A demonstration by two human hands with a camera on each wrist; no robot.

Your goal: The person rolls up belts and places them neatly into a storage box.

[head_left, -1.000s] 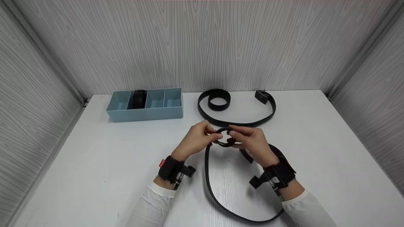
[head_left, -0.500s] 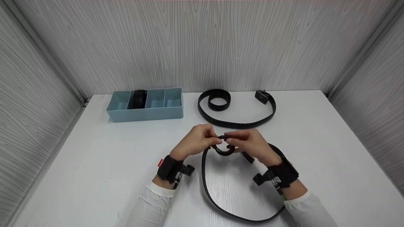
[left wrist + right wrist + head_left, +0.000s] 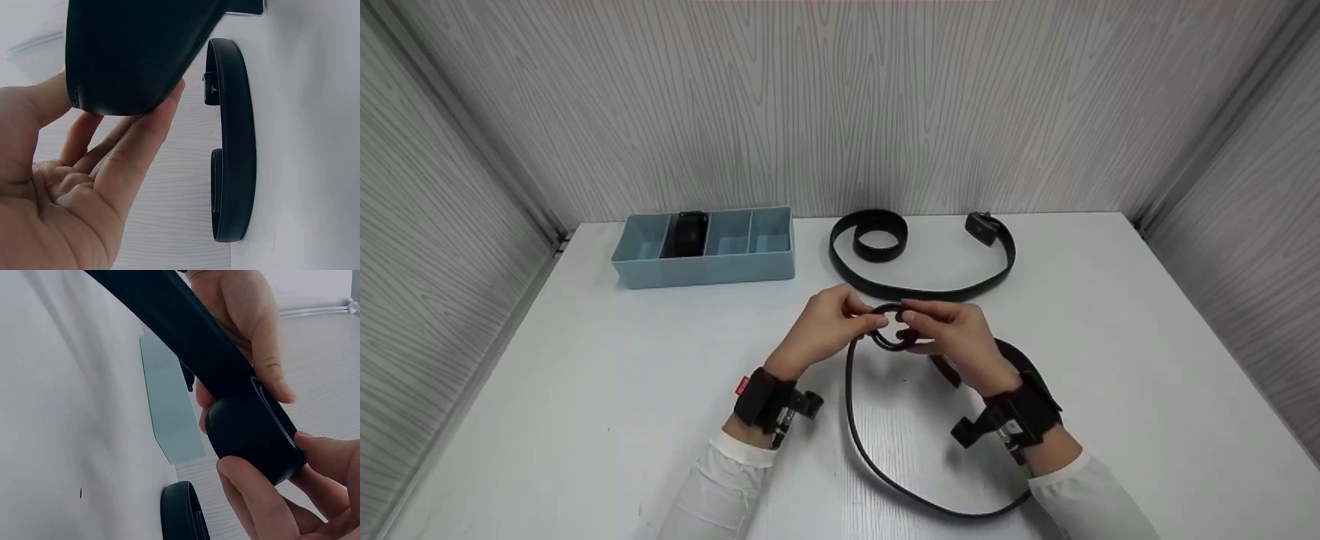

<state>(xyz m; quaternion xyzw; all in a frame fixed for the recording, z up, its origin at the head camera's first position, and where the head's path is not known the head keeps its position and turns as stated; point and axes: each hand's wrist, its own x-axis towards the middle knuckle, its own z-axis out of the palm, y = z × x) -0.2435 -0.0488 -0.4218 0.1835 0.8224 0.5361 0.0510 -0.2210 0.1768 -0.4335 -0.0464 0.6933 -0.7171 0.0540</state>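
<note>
A black leather belt [image 3: 851,420] is partly rolled into a small ring between both hands above the table. My left hand [image 3: 829,326] pinches the left side of the roll, thumb toward me, where the strap runs off. On the right side, the thumb and fingers of my right hand [image 3: 960,337] grip the roll. In the right wrist view the rolled part [image 3: 253,433] shows wound layers, with the fingertips of both hands on its edges. The rest of the strap loops down toward me and passes behind my right wrist. In the left wrist view the wide strap [image 3: 135,56] hides some fingertips.
Beyond my hands, a second black belt [image 3: 919,294] lies on edge, curled at its left end, with a buckle [image 3: 981,229] at the right. A blue divided tray [image 3: 705,272] stands back left, holding a rolled black belt [image 3: 690,234]. Panels enclose the table's back and sides.
Both hands dip slightly toward me with the rolled belt, then rise back to about their earlier place. The second belt and the tray stay where they are.
</note>
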